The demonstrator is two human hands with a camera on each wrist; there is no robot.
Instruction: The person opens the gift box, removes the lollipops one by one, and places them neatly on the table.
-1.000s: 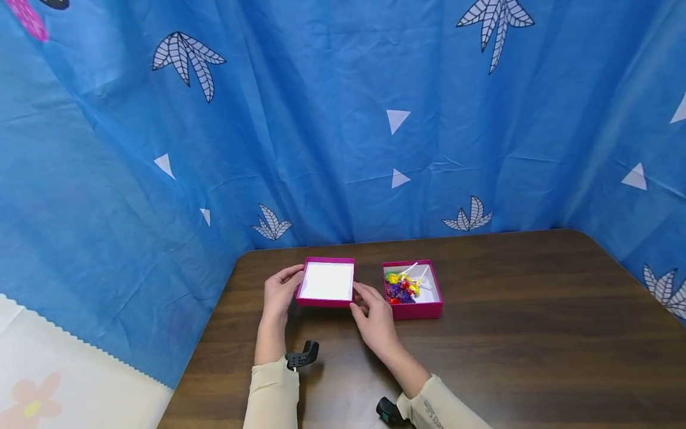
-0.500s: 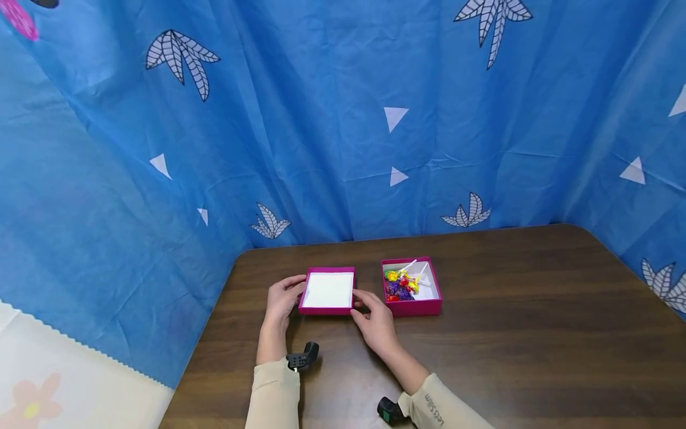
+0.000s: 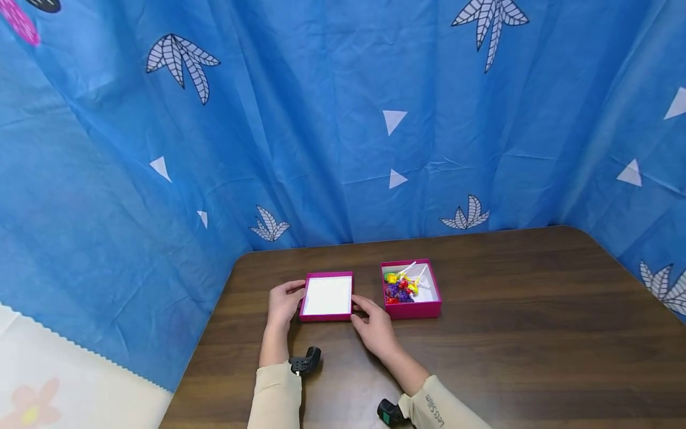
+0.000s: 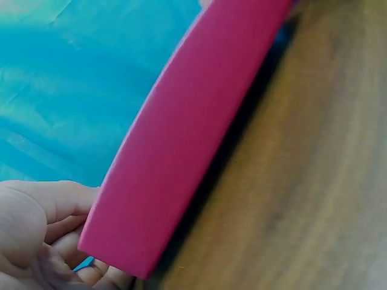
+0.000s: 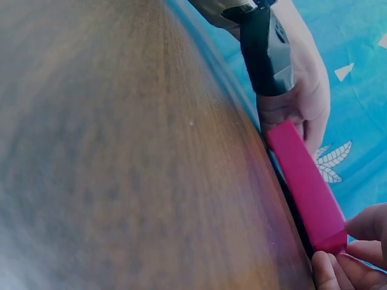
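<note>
A shallow magenta box lid (image 3: 328,295) lies with its white inside facing up, close over the table in the head view. My left hand (image 3: 284,302) grips its left side, and my right hand (image 3: 377,329) holds its right side near the front corner. In the left wrist view, the magenta wall (image 4: 181,145) slants upward with left-hand fingers at its lower end. A dark strip runs beneath it. The right wrist view shows right-hand fingers (image 5: 363,232) at the near corner. Right of the lid stands a deeper magenta box (image 3: 415,310) holding several lollipops (image 3: 402,289) in bright wrappers.
The brown wooden table (image 3: 514,333) extends to the right of the box. Behind it hangs a blue curtain (image 3: 332,149) with leaf and triangle prints. Black wrist devices (image 3: 305,360) sit below both hands.
Both hands have lowered the lid toward the table, and it sits slightly nearer to me in the head view. The box of lollipops stays in place.
</note>
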